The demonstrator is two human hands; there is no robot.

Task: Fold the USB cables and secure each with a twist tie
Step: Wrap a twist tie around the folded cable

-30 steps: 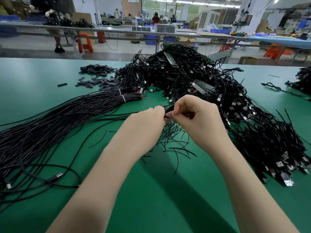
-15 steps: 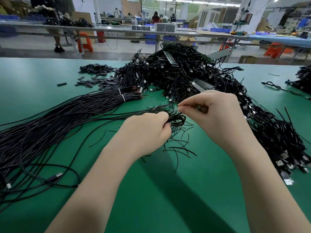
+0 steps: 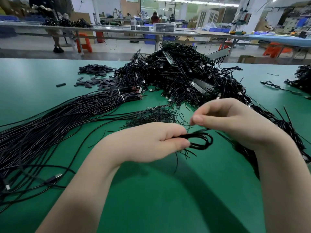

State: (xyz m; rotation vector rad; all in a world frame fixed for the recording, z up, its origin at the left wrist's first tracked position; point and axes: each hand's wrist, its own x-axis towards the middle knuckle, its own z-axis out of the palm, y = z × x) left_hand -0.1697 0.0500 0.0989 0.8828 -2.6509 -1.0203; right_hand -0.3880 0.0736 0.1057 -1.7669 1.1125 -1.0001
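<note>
Loose straight cables (image 3: 50, 125) fan out far left on the green table (image 3: 151, 199), my left hand (image 3: 148, 142) pinches a folded USB cable (image 3: 200, 140) just above the table, its loops sticking out right, my right hand (image 3: 235, 121) pinches a thin twist tie (image 3: 196, 127) directly above that coil.

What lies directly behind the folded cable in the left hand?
Behind the folded cable, held by the left hand, a loose pile of twist ties lies on the green table. The right hand covers whatever lies behind it.
</note>
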